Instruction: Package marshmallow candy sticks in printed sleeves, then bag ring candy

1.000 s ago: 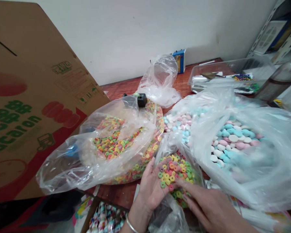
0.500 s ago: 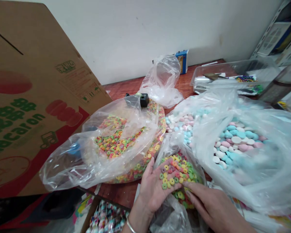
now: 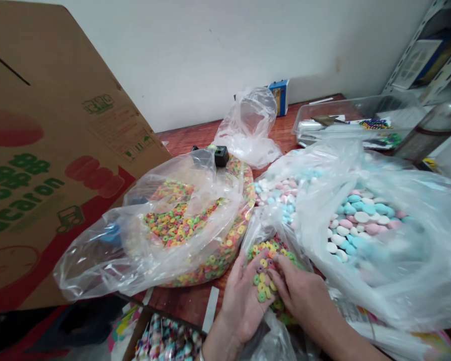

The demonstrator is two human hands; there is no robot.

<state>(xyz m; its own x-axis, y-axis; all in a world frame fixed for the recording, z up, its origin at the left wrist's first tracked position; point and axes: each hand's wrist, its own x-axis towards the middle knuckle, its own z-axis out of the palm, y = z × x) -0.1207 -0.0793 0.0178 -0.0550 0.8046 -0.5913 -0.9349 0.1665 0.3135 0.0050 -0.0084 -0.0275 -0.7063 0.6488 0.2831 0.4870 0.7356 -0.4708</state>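
The left hand (image 3: 244, 306) lies palm up, its fingers open and cupping a small heap of colored ring candies (image 3: 262, 286). Compared with the earlier view, the right hand (image 3: 302, 293) has moved in from the lower right and now sits over that palm, its fingers (image 3: 280, 275) closed down onto the rings. Both hands are at the mouth of a small clear bag (image 3: 270, 250) holding more rings. A large bag of rings (image 3: 184, 225) lies just left of them, and a large bag of pale pink, white and blue candies (image 3: 361, 215) presses in on the right. Bare wood of the bench (image 3: 180, 306) shows beside the left wrist, near the front edge, above a box of patterned packets (image 3: 167, 338).
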